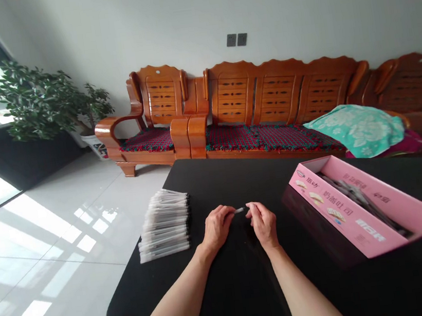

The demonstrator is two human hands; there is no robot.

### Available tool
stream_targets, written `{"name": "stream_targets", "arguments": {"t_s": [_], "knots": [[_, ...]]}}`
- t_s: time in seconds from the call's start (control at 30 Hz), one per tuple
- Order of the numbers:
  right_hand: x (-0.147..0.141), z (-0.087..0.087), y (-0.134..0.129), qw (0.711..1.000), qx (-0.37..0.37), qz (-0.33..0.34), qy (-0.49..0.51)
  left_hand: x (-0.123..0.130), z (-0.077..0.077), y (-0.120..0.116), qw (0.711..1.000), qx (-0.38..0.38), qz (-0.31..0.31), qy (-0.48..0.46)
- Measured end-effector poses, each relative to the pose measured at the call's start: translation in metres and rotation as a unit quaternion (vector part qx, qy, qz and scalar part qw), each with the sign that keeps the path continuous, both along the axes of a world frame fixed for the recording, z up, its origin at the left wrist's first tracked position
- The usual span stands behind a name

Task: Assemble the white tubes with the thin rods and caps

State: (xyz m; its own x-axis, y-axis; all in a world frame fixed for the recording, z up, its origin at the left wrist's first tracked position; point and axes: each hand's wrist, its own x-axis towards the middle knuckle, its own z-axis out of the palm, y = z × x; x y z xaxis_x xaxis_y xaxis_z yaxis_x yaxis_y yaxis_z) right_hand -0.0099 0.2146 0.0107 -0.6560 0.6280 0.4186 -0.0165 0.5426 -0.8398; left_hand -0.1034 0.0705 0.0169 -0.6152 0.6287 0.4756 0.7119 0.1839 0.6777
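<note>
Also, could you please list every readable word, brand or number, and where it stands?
"奶盖吐司": outer long side of the pink box.
Other characters on that box, outside and inside: too blurred to read surely.
Pile of pen-like sticks: no readable text.

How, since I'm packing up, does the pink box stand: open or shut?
Open. The pink box has its top uncovered, and dark slender items show inside between its walls.
</note>
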Motion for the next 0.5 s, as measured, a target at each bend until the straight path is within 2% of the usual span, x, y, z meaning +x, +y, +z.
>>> {"name": "stream_targets", "arguments": {"t_s": [0.17, 0.23, 0.3, 0.4, 0.47, 0.5], "knots": [[-0.001, 0.003, 0.001, 0.998, -0.037, 0.054, -0.014, 0.0, 0.003, 0.005, 0.999, -0.02, -0.014, 0.025], [-0.002, 0.003, 0.002, 0.995, -0.078, 0.063, -0.004, -0.003, 0.006, 0.004, 0.999, -0.009, -0.005, 0.03], [-0.003, 0.003, 0.006, 0.988, -0.148, 0.042, 0.023, -0.009, 0.007, 0.003, 0.999, 0.032, 0.028, 0.013], [-0.005, 0.002, 0.011, 0.964, -0.255, 0.004, 0.076, -0.017, 0.004, 0.003, 0.985, 0.127, 0.062, -0.094], [-0.006, 0.002, 0.013, 0.948, -0.302, 0.001, 0.1, -0.02, 0.0, 0.006, 0.954, 0.193, 0.035, -0.226], [-0.006, 0.002, 0.013, 0.943, -0.316, 0.004, 0.106, -0.02, -0.002, 0.007, 0.929, 0.221, 0.01, -0.297]]}}
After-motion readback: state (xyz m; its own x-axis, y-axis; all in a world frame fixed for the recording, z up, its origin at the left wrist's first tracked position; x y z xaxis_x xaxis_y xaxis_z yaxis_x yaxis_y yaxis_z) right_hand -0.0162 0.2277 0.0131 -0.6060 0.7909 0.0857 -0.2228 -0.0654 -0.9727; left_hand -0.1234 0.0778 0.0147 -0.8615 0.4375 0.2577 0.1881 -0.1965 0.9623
